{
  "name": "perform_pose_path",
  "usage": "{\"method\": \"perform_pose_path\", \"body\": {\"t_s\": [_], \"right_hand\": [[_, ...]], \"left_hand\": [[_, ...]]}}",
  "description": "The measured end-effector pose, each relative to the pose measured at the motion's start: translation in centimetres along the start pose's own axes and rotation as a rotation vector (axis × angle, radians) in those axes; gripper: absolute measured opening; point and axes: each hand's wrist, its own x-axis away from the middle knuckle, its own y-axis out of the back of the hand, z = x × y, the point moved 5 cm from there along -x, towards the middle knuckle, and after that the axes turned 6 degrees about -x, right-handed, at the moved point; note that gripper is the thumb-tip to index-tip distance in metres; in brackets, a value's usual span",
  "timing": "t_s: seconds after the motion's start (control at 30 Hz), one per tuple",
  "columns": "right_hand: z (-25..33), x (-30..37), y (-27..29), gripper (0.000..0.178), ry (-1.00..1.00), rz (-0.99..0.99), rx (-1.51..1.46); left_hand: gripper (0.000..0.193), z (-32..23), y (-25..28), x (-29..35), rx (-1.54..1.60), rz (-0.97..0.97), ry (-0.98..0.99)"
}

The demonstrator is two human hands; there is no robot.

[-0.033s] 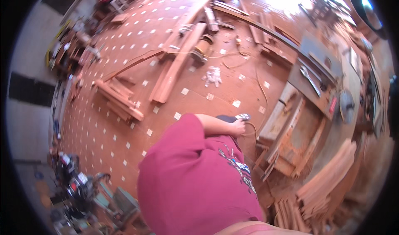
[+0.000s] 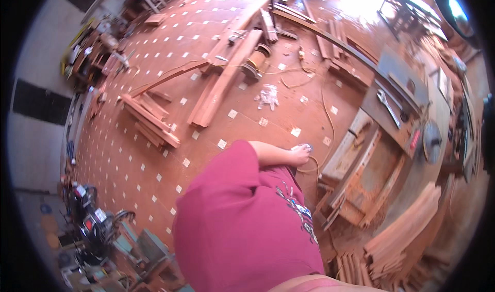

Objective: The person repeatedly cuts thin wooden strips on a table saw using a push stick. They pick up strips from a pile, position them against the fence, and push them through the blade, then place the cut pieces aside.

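My left forearm comes out of a maroon sleeve and reaches across my body. My left hand [image 2: 299, 156] is at its end, in front of my shirt [image 2: 242, 225], with its fingers looking curled in. Whatever it may hold is too small to make out. A small pale grey thing, perhaps part of a foot or sandal, shows at the far side of the knuckles. Just beyond the hand a yellowish cable [image 2: 329, 111] runs over the tiled floor. Bare skin of my right arm [image 2: 309, 284] shows along the bottom edge, and my right hand is out of view.
A wooden frame [image 2: 356, 189] and a bench with a wrench [image 2: 388, 108] stand to the right. Long timber pieces [image 2: 227, 80], a cable spool [image 2: 256, 60] and a white glove [image 2: 267, 96] lie ahead. Planks [image 2: 405, 225] are stacked at lower right; a motorbike [image 2: 93, 220] stands at lower left.
The view has shifted slightly, so the floor and bench sit a little lower and further right. A dark shape beside my left hand is now mostly covered.
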Motion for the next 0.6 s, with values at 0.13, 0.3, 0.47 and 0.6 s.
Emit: {"method": "perform_pose_path", "body": {"t_s": [0.13, 0.3, 0.47, 0.6], "right_hand": [[7.1, -2.3, 7.3, 0.052, 0.095, -0.196, 0.074], [21.4, -3.7, 20.9, 0.062, 0.389, -0.604, 0.195], [37.4, -1.2, 33.7, 0.072, 0.693, -0.998, 0.391], [47.4, -5.5, 38.6, 0.080, 0.634, -0.980, 0.584]], "left_hand": [[0.031, 15.6, 4.4, -3.8, 0.379, -0.078, 0.613], [0.057, 34.5, 20.4, -6.7, 0.052, -0.806, 0.771], [0.087, 42.4, 23.7, -20.2, 0.024, -0.223, 0.353], [0.074, 45.2, 18.8, -25.7, 0.191, -0.224, 0.380]]}}
